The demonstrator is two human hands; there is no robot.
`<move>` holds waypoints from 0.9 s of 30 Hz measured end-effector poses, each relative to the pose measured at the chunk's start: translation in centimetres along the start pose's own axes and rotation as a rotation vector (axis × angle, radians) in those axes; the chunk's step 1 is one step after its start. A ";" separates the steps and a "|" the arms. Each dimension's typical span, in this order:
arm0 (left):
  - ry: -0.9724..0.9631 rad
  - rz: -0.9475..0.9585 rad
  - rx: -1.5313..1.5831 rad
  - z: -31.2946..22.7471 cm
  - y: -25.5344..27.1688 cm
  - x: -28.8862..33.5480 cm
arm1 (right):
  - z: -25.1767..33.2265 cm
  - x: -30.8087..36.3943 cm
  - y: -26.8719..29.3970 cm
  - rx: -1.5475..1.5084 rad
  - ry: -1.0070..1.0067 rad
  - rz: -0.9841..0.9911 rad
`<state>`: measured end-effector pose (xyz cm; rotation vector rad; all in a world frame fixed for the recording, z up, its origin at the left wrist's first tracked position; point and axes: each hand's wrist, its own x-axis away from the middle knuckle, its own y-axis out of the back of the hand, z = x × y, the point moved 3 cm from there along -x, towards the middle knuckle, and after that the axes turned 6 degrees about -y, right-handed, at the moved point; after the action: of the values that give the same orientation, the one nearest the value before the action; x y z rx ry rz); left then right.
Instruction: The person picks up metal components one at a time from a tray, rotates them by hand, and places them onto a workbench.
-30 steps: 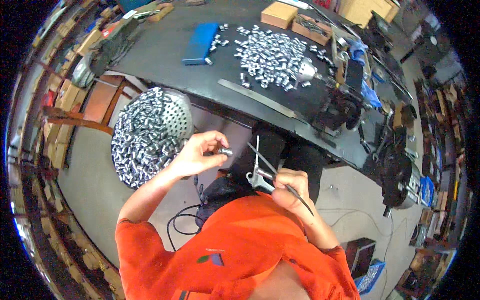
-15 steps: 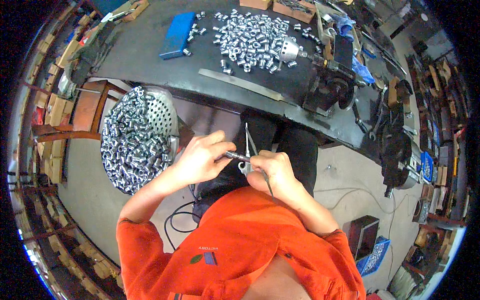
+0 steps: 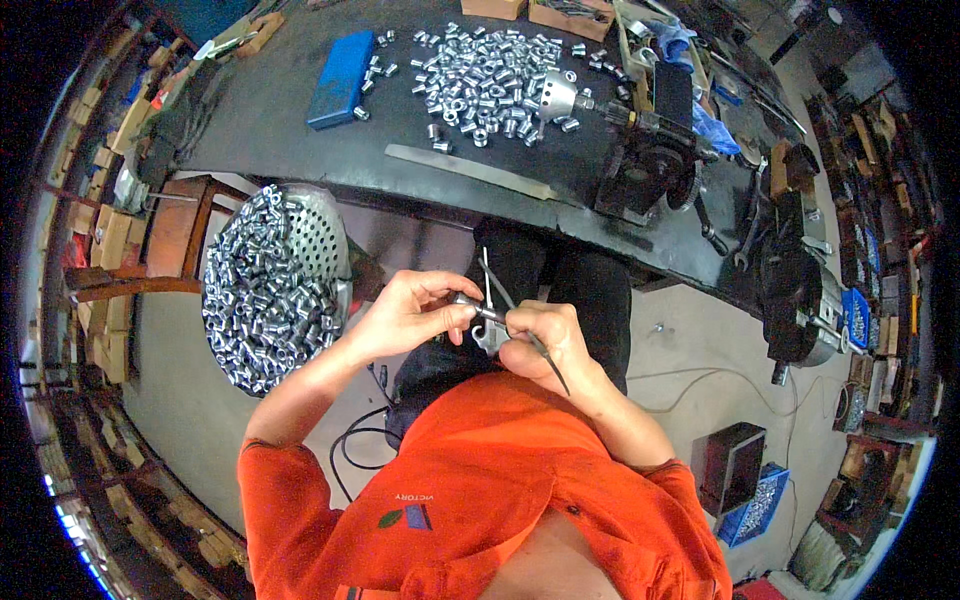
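My left hand [image 3: 410, 315] pinches a small silver metal sleeve [image 3: 463, 300] between thumb and fingers, over my lap. My right hand [image 3: 548, 338] is closed round a short dark rod [image 3: 493, 313], whose end meets the sleeve; whether it sits inside cannot be made out. A long thin dark strip [image 3: 545, 352] also passes through the right hand. Beyond the fingers, slim pointed silver prongs [image 3: 488, 275] stick out, and a hooked silver piece [image 3: 484, 336] shows below the rod. Whether these belong to one tool is hidden by the fingers.
A perforated metal basket [image 3: 318, 235] full of similar sleeves stands at left. On the dark workbench [image 3: 270, 130] lie a heap of sleeves [image 3: 485, 80], a blue box [image 3: 342, 80], a flat metal bar [image 3: 470, 172] and a black machine [image 3: 650, 165]. A cable [image 3: 350, 440] loops on the floor.
My left hand has closed in on the right, its fingers now more stretched along the sleeve. The sleeve and rod are closer together. The view has shifted slightly.
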<state>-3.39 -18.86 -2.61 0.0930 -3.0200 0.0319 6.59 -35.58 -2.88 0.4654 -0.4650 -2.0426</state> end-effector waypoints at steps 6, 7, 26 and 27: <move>-0.427 -0.254 -0.966 -1.0 2.2 -1.4 | -0.3 1.1 2.2 -0.078 0.073 -0.059; -0.405 -0.268 -0.997 -0.4 2.6 -1.5 | 0.4 1.3 2.5 -0.164 0.116 -0.017; -0.490 -0.124 -1.219 0.7 0.8 -4.8 | -0.8 -1.4 -0.6 -0.047 0.141 0.005; -0.482 -0.144 -1.234 0.8 1.2 -5.3 | -0.1 -0.9 0.3 -0.056 0.163 -0.045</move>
<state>1.72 -17.41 -4.03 0.2067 -2.8074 -2.0083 7.34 -34.95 -2.71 0.6075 -0.3005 -2.0358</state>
